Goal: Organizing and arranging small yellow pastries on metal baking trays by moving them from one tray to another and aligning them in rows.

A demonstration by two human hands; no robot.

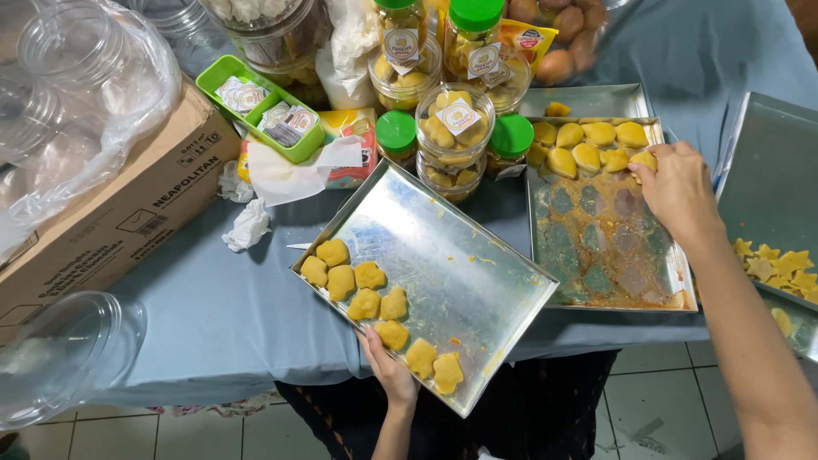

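On the far greasy tray (609,255), our right hand (677,189) pinching a yellow cookie (643,160) at its top row, our left hand (390,368) gripping the near steel tray's (452,255) edge, cookies (368,300) lined along it, lidded jars (456,136) behind, cardboard box (111,213) left.

Right tray (771,170) at 3 o'clock cut by frame edge. Left hand (390,368) partly under steel tray (460,255). Jars (256,25) at 12 o'clock cropped; their contents possibly cookies, too blurred.

Three trays (498,281) — four green-lidded jars (396,135)
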